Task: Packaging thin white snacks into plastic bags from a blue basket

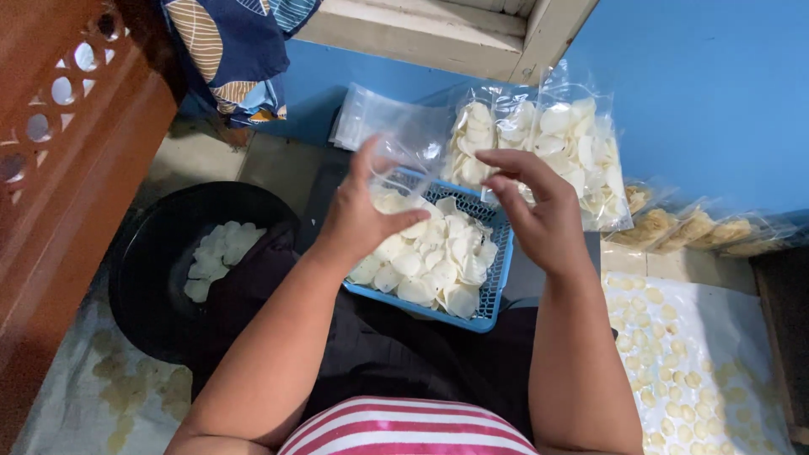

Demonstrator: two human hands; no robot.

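The blue wall [708, 93] fills the back; below it lies the floor, with a white sheet [716, 320] at the right strewn with small pale yellow discs [666, 371] spread in one layer; a wide black basin [147, 278] at the left holds only a small heap of white chips [215, 257]; a blue plastic basket [497, 291] rests on the person's lap, heaped with thin white chips [430, 261]; behind it, filled clear bags of the same chips [548, 143] lean on the wall, with smaller bags of yellowish pieces [683, 227] beside them and a flat stack of unused bags [362, 118]. Judging by this, several bags are packed and a full basket is left. The left hand [362, 223] holds an empty clear bag [409, 147] above the basket, thumb and fingers pinched on its edge; the right hand [543, 215] hovers just beside the bag, fingers curled and apart, holding nothing that I can make out.
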